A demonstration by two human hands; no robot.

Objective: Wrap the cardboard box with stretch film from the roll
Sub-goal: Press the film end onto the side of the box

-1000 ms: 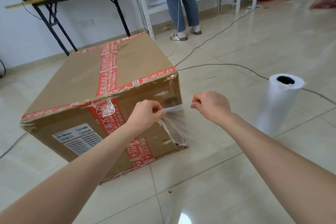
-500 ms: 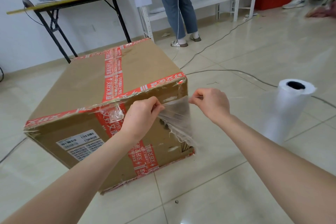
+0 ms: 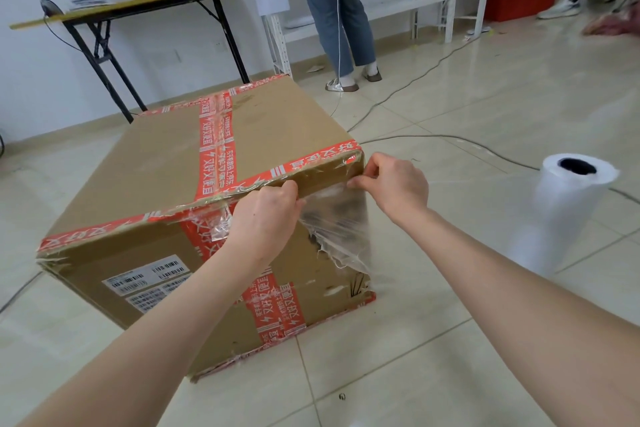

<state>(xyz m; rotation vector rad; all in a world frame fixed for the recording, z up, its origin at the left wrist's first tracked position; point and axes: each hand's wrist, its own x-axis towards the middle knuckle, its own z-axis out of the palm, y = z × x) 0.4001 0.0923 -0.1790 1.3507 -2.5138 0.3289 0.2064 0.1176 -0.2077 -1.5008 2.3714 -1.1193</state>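
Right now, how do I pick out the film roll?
Find the big red-taped cardboard box on the tiled floor. Right of it, beyond the right hand, stands the stretch film roll: an upright white cylinder with a dark hollow core, apart from the box.

Film roll [image 3: 571,215] btm blurry

We read white characters "又好又便宜", with lightning marks, repeated along the red packing tape [image 3: 211,149] across the top and front of the brown cardboard box [image 3: 277,135]. White barcode stickers [image 3: 149,279] near its front left edge carry print too small to read.
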